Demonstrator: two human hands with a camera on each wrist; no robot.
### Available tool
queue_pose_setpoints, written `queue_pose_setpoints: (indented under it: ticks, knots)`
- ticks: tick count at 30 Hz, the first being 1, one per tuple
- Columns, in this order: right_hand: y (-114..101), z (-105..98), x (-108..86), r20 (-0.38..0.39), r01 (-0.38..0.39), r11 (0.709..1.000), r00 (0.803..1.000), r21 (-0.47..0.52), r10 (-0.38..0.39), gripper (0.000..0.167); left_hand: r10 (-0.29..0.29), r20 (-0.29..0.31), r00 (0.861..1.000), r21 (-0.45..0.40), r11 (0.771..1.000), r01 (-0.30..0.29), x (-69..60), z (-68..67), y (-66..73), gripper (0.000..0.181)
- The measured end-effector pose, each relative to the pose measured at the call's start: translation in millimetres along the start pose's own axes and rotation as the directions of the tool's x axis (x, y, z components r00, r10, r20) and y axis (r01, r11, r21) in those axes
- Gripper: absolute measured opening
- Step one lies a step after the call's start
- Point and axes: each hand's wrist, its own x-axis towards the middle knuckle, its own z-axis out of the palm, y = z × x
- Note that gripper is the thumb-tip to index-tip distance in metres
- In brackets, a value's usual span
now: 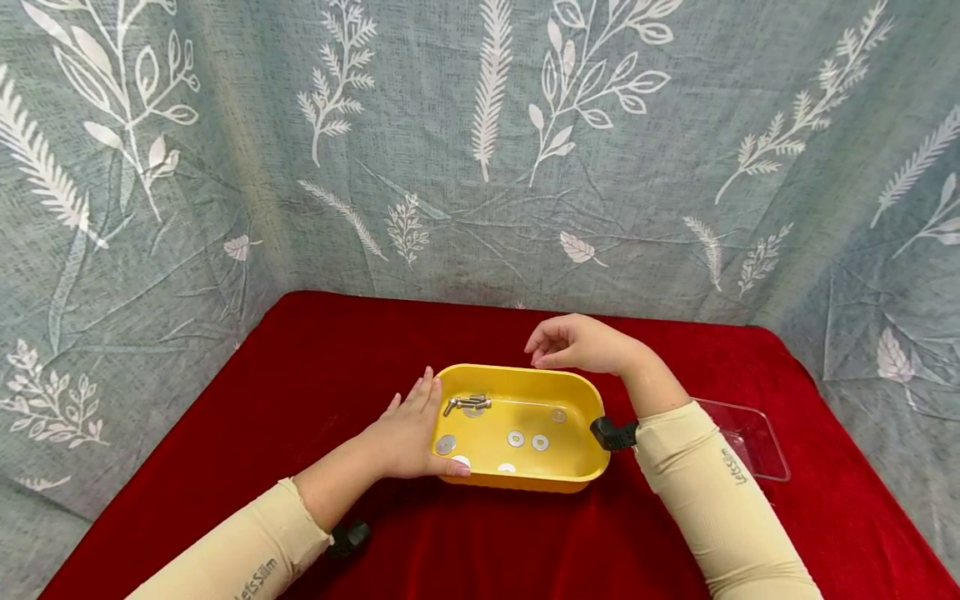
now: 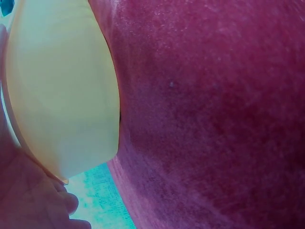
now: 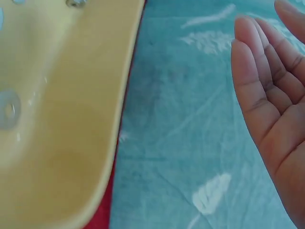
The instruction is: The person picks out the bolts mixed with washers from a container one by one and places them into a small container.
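A yellow rectangular box (image 1: 525, 481) with rounded corners stands on the red cloth. Several small metal screws (image 1: 468, 403) lie in a cluster near its back left corner, and flat washers (image 1: 516, 438) of differing sizes are scattered over the floor. My left hand (image 1: 401, 433) rests against the box's left end, fingers straight and thumb along the front rim; the left wrist view shows the box's outer wall (image 2: 62, 90). Above and behind the back rim hovers my right hand (image 1: 581, 343), its fingers loosely bent. Nothing shows between those fingers (image 3: 250, 90) in the right wrist view.
A clear plastic container (image 1: 772, 467) sits on the right, partly covered by my right forearm. The red cloth (image 1: 300, 392) covers the table, and a grey-green leaf-patterned curtain (image 1: 450, 233) hangs around its back and sides.
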Motion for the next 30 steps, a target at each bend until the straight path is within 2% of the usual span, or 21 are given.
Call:
queue_pose_setpoints:
  ticks: [4, 12, 17, 23, 26, 30]
  knots:
    - [1, 13, 12.4, 0.007, 0.017, 1.0, 1.0, 0.01, -0.017, 0.014, 0.004, -0.006, 1.0, 0.002, 1.0, -0.004, 1.1, 1.0, -0.5, 0.13]
    - [7, 33, 32.5, 0.047, 0.083, 0.994, 0.996, -0.073, -0.08, 0.015, -0.001, 0.005, 1.0, 0.005, 1.0, 0.001, 0.3, 0.5, -0.3, 0.129]
    - [12, 42, 41.2, 0.088, 0.046, 0.993, 0.995, -0.106, -0.037, 0.021, 0.002, 0.01, 1.0, 0.013, 1.0, -0.002, 0.4, -0.2, -0.2, 0.129]
    - [17, 54, 47.7, 0.11, -0.013, 0.988, 0.993, -0.151, 0.029, 0.021, 0.005, 0.011, 1.0, 0.005, 1.0, -0.005, 0.1, 0.1, -0.4, 0.128]
    - [20, 61, 49.7, 0.123, -0.021, 0.979, 0.991, -0.203, 0.047, 0.021, 0.006, 0.006, 1.0, 0.002, 1.0, -0.006, -0.2, 0.4, -0.2, 0.128]
    - [23, 71, 51.5, 0.159, -0.028, 0.952, 0.984, -0.304, 0.08, 0.03, 0.006, 0.008, 1.0, -0.006, 1.0, -0.006, -0.8, 0.2, 0.4, 0.128]
